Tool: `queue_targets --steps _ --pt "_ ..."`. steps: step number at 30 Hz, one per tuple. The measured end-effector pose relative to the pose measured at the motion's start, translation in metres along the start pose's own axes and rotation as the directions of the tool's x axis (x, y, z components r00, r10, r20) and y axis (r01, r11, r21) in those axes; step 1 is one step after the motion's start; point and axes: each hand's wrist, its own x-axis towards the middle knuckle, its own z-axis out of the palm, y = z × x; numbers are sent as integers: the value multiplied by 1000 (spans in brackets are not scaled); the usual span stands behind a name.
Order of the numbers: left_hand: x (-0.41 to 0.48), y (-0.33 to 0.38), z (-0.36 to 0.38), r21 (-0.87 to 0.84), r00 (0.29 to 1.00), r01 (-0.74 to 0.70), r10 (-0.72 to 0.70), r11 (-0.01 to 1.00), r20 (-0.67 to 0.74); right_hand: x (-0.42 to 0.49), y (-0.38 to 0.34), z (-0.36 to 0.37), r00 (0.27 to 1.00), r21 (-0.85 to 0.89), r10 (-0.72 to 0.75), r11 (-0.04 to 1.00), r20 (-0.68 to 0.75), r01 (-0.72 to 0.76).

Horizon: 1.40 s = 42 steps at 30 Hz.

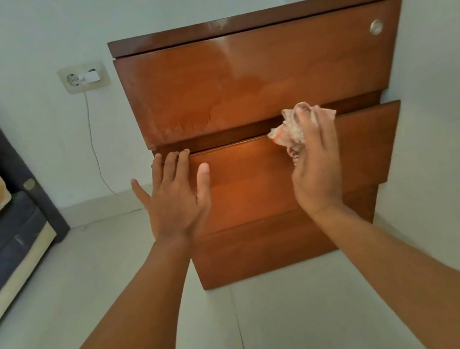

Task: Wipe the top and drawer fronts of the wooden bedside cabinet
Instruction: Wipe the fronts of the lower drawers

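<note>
Wooden bedside cabinet (252, 79) at centre and upper right of the frame, backed against the wall. Middle drawer (248, 183) standing a little proud of the others. Left hand (175, 201) left of centre, flat and spread, fingertips resting on that drawer's upper edge, clamped on nothing. Right hand (317, 168) just right of centre, apart from the left, gripping a crumpled cloth (291, 130) and pressing it onto the same edge. Probably wiping the lip ahead of the face.

Keep the left hand bracing, to stop the drawer sliding (likely loose on its runners). Run the cloth along the edge toward the right end, then down the face in overlapping passes. Refold to a clean side first. Go over the top drawer front (212, 110) too, hazy with smears low and left. Work round the metal disc (376, 27) at upper right.
</note>
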Motion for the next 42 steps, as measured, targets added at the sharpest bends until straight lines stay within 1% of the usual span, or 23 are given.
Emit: queue_targets --steps 1,3,4,5,6,11,15,18,21,23,25,27,29,30,32,33,35,36,38,42 --pt "0 0 0 -8 1000 2 -2 1000 -7 -7 -16 14 992 -22 -87 996 89 89" --pt "1 0 1 -36 1000 8 -8 999 -21 -22 -37 42 924 -120 -231 953 304 277" --pt "1 0 1 -45 1000 7 -9 999 -26 -29 -39 55 889 -186 -261 919 376 348" --pt "0 0 2 -47 1000 4 -6 999 -30 -32 -36 64 874 -241 -259 893 411 379" --pt "0 -2 2 -45 999 -2 0 999 -33 -33 -31 69 875 -281 -242 881 420 379" --pt "-3 -5 5 -46 998 -36 34 998 -48 -15 28 51 911 -345 -211 876 353 337" --pt "-3 -7 7 -27 997 -54 52 998 -52 7 83 15 950 -395 -124 888 287 235" --pt "-4 -8 7 -18 997 -56 55 998 -52 21 117 -9 964 -403 -78 897 256 180" --pt "-5 -8 8 -18 997 -53 52 998 -50 32 146 -28 972 -374 -49 918 230 134" --pt "-6 -8 7 -12 998 -56 56 998 -42 36 160 -39 981 -340 -10 937 192 76" --pt "-6 -8 6 -17 998 -56 55 998 -32 38 164 -45 990 -277 51 961 131 -12" --pt "-7 -6 6 -36 998 -47 46 998 -31 36 151 -43 997 -190 62 980 44 -53" --pt "-7 -3 8 -51 999 -33 31 998 -40 25 115 -29 1000 -122 7 993 -15 -8" --pt "-7 -2 8 -61 999 -28 25 998 -45 13 92 -18 1000 -98 -30 995 -2 30" --pt "-7 1 9 -85 998 -20 15 996 -58 -23 44 13 986 -46 -128 990 109 134" --pt "-8 2 9 -94 998 -16 10 995 -64 -42 23 32 957 -35 -218 973 194 229" --pt "-8 2 9 -97 997 -12 5 995 -71 -76 -5 70 852 -80 -375 899 364 430" --pt "-8 2 9 -89 997 -11 5 996 -76 -86 -12 87 820 -119 -404 866 406 486" --pt "-8 0 11 -57 997 -15 10 998 -81 -94 -11 104 822 -195 -403 840 403 507" --pt "-6 -1 11 -43 996 -12 8 999 -89 -89 30 92 802 -242 -432 797 413 554"
